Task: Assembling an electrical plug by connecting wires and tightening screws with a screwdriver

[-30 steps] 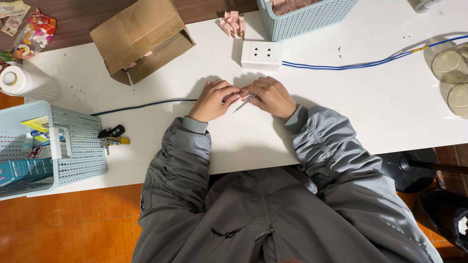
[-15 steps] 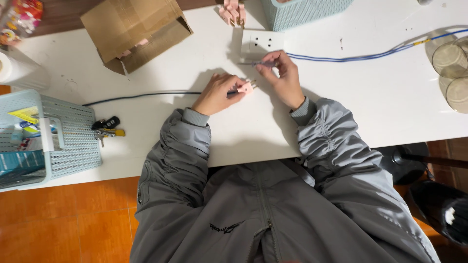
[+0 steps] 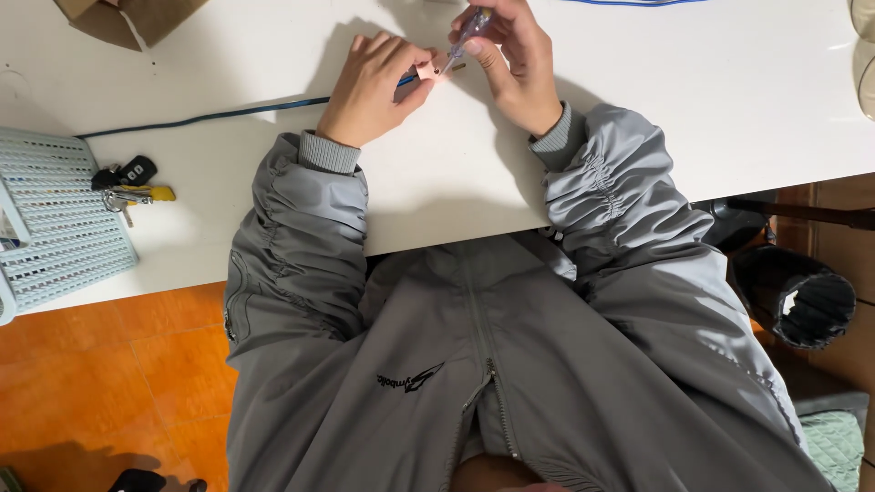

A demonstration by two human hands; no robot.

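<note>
My left hand (image 3: 374, 87) rests on the white table (image 3: 711, 100) and pinches a small pink plug-like piece (image 3: 427, 71) at the end of a dark blue cable (image 3: 205, 117). My right hand (image 3: 510, 59) holds a slim translucent screwdriver (image 3: 467, 35) upright, its tip down at the pink piece. Both hands meet near the top middle of the view. Grey jacket sleeves cover both my forearms.
A pale blue perforated basket (image 3: 50, 223) lies at the left edge, with a bunch of keys and a black fob (image 3: 128, 182) beside it. A brown cardboard box (image 3: 128, 16) shows at the top left. A black cylindrical bin (image 3: 802, 301) stands on the floor at the right.
The view has tilted down and closer, so the hands now sit near the top edge. My right hand has raised the screwdriver upright over the pink piece; the left hand keeps its pinch.
</note>
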